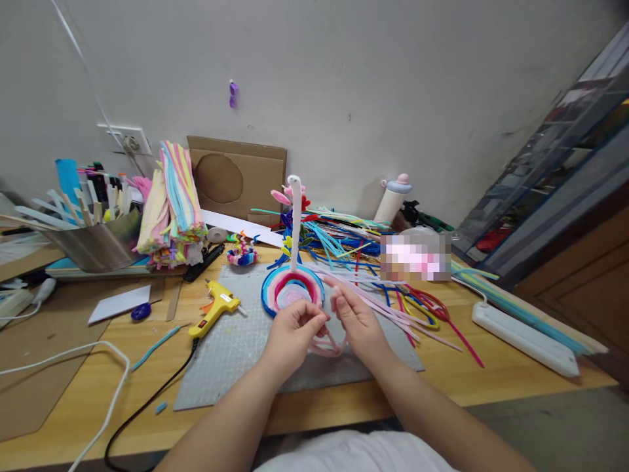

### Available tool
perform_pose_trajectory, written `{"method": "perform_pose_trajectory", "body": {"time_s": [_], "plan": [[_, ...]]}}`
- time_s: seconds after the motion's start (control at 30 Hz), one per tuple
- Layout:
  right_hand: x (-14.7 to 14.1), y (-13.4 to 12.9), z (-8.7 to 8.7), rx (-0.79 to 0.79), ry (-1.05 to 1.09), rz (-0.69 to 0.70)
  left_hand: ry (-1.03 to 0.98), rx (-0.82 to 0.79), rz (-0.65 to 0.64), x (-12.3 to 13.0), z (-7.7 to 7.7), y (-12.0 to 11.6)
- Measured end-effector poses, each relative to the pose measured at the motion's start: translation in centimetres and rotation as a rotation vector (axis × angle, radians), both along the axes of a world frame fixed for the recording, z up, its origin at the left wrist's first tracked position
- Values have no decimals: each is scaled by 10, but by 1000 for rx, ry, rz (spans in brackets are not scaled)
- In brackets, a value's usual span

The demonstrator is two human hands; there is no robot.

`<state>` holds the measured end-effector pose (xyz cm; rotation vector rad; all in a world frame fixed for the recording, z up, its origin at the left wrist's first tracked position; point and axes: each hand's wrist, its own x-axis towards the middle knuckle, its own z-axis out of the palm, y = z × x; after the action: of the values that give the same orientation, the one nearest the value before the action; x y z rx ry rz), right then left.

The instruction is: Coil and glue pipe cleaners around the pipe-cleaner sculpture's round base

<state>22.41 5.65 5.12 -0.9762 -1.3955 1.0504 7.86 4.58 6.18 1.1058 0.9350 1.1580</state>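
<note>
A pale pink pipe cleaner (324,351) hangs in a loop below and between my hands. My left hand (295,333) pinches it with thumb and forefinger. My right hand (362,324) has its fingers closed around the same pipe cleaner, and a pink end sticks out near the fingertips. Just beyond my hands lies a round coiled pipe-cleaner base (268,292) in blue, pink, red and white rings. From its back rises a tall white pipe-cleaner neck (296,226) with a small eyed head. My left fingers hide part of the base's front edge.
A yellow glue gun (213,311) lies on the grey cutting mat (206,380), left of my hands. Loose pink pipe cleaners (378,305) and yellow-handled scissors (425,311) are to the right. Behind stand pipe-cleaner bundles (177,190), cardboard (265,174) and a white bottle (392,202).
</note>
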Motion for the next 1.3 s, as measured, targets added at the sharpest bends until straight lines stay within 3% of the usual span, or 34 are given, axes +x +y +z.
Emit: {"method": "perform_pose_trajectory", "body": {"time_s": [0.23, 0.43, 0.87, 1.0, 1.1, 1.2, 1.3], "plan": [[0, -2, 6, 140, -119, -57, -14, -4, 9, 1, 0, -2], [-4, -4, 7, 43, -73, -29, -22, -6, 26, 0, 0, -3], [1, 2, 5, 28, -68, 82, 11, 14, -7, -1, -1, -3], [6, 3, 20, 214, -265, 70, 25, 24, -4, -1, 0, -3], [11, 3, 36, 314, -454, 174, 36, 36, -5, -2, 0, -3], [13, 7, 46, 268, -498, 294, 50, 51, -5, -3, 0, -3], [13, 12, 44, 168, -413, 308, 60, 71, 0, -4, 2, -3]]}}
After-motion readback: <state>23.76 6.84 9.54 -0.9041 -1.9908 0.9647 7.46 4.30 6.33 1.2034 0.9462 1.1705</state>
